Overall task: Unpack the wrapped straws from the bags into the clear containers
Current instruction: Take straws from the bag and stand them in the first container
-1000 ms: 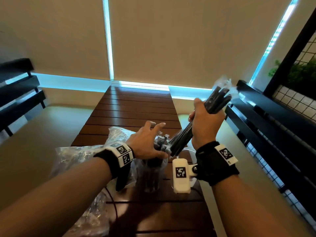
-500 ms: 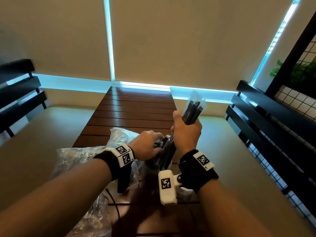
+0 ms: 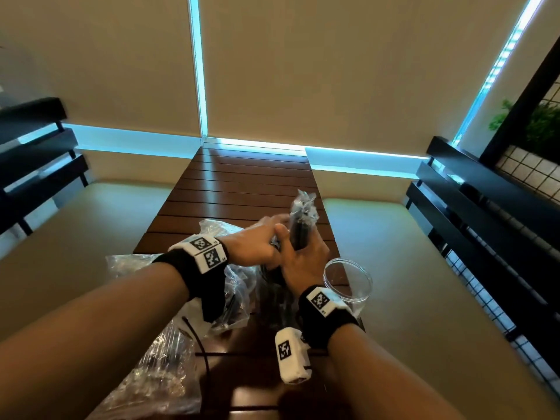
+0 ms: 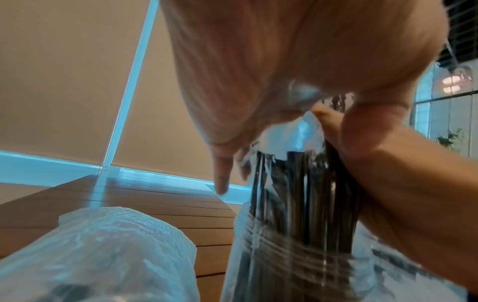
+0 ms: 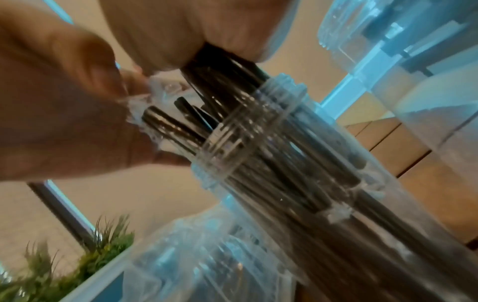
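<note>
My right hand grips a bundle of black wrapped straws and holds it upright, its lower end inside a clear container that stands packed with straws. That container is mostly hidden under both hands in the head view. My left hand reaches across the container's mouth with its fingers stretched out, and its fingers touch the wrapper ends of the standing straws. A second clear container stands empty just right of my right wrist.
Crumpled clear plastic bags lie on the left of the slatted wooden table, one with dark straws inside. Beige bench seats flank the table. A black rail runs along the right, with a plant behind it.
My right hand has brought the straw bundle down from high on the right and stood it upright in the container. My left hand's fingers have stretched out over the container's mouth.
</note>
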Action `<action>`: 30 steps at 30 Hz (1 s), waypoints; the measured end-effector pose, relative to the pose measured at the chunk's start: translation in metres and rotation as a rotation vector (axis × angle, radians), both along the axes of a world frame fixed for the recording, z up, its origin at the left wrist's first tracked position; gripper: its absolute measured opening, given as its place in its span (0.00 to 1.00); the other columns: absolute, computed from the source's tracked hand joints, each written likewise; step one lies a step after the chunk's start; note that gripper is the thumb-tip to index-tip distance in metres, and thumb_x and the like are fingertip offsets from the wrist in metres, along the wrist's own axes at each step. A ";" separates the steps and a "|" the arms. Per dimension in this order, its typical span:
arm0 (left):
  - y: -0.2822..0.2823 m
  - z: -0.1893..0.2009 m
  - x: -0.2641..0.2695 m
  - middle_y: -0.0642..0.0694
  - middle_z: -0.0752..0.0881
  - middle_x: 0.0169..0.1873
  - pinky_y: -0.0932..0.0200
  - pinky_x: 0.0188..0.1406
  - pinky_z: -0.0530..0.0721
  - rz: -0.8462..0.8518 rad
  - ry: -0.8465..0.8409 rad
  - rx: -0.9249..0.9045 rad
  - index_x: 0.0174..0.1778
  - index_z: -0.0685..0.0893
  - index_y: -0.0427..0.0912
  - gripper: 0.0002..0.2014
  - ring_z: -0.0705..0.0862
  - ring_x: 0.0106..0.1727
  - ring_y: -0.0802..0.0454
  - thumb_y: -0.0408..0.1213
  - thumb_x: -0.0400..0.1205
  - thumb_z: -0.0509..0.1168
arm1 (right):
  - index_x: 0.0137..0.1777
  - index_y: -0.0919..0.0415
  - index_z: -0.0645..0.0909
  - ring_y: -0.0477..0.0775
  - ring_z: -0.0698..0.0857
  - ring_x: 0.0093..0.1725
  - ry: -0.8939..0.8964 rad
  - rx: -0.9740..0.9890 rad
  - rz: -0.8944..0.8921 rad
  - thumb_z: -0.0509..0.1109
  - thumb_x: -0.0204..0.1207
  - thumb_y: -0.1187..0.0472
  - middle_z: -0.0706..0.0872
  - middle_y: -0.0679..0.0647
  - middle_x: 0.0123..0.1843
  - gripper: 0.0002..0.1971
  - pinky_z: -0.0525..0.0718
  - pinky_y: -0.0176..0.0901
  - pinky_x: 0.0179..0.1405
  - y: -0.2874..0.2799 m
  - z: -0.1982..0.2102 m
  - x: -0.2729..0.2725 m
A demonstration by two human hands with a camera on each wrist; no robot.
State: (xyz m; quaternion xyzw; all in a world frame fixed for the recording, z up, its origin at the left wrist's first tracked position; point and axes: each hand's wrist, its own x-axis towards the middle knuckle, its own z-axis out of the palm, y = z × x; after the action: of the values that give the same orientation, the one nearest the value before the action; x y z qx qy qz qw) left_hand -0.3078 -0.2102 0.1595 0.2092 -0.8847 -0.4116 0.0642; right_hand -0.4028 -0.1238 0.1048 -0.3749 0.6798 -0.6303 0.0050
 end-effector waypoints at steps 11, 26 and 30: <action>0.031 0.040 -0.021 0.50 0.70 0.78 0.39 0.80 0.65 -0.086 0.011 -0.515 0.81 0.70 0.54 0.31 0.71 0.77 0.52 0.64 0.85 0.47 | 0.65 0.55 0.75 0.59 0.77 0.57 0.225 0.097 -0.007 0.73 0.69 0.51 0.76 0.55 0.57 0.25 0.79 0.47 0.56 0.005 -0.022 0.010; 0.010 -0.004 -0.015 0.54 0.43 0.87 0.52 0.83 0.41 0.061 -0.019 -0.090 0.87 0.40 0.51 0.34 0.41 0.86 0.58 0.61 0.88 0.40 | 0.83 0.45 0.54 0.53 0.82 0.69 -0.016 0.299 0.117 0.77 0.66 0.43 0.80 0.50 0.72 0.48 0.83 0.52 0.65 0.018 -0.051 0.006; -0.013 -0.007 0.008 0.50 0.61 0.85 0.46 0.85 0.54 0.222 -0.003 0.023 0.86 0.59 0.49 0.28 0.57 0.86 0.51 0.52 0.90 0.49 | 0.84 0.43 0.52 0.57 0.72 0.78 -0.028 0.349 0.091 0.82 0.67 0.46 0.70 0.52 0.81 0.51 0.73 0.53 0.72 0.018 -0.043 0.003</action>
State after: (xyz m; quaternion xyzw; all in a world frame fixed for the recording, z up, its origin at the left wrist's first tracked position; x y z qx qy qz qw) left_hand -0.2998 -0.2231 0.1523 0.3071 -0.8514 -0.4120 0.1057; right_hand -0.3997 -0.1061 0.0614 -0.3899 0.7611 -0.5071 0.1077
